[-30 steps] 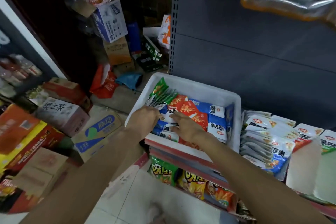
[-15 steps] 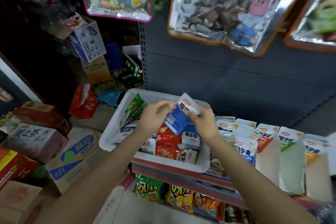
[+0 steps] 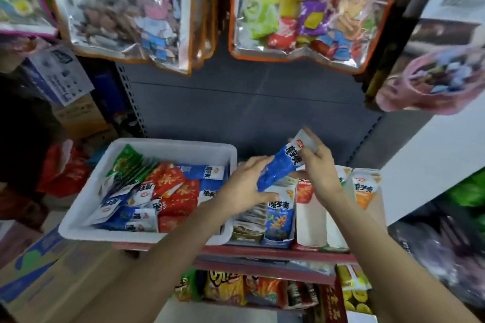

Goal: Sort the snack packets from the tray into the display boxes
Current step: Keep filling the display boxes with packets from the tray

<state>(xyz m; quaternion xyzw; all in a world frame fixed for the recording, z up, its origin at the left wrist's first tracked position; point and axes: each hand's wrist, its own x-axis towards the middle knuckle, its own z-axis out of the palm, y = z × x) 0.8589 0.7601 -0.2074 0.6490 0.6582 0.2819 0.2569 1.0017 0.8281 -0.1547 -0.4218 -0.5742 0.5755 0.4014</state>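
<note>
A blue snack packet [image 3: 282,166] with a white top and bold characters is held tilted above the display boxes [image 3: 309,207], just right of the white tray [image 3: 147,232]. The right hand [image 3: 319,169] pinches its white upper end; the left hand [image 3: 245,183] has relaxed fingers touching its lower end. The tray is heaped with blue, red and green packets. The boxes stand packed side by side at the shelf's front edge, with open grey back panel [image 3: 249,110] behind the hands.
</note>
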